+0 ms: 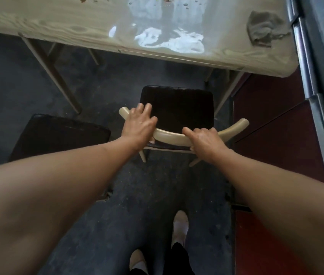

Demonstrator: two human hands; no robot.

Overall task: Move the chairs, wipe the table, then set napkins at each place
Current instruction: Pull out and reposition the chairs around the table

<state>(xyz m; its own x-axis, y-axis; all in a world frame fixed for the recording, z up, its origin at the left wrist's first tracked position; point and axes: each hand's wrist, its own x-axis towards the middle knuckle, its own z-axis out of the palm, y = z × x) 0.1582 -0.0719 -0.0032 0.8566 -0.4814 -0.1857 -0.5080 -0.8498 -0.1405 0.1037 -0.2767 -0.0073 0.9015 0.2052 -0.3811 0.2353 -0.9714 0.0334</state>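
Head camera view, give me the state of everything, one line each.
Chair: clear of the table, held by its backrest.
Left hand: holds the backrest, thumb underneath.
Right hand: grips the backrest.
Second chair: beside it, untouched.
Table: wet, crumbs on it.
Cloth: crumpled on the table, untouched.

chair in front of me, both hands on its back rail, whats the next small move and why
Probably pull the chair back from the table. The left hand and right hand both grip its back rail, and its seat stands close before that soiled top, which needs wiping.
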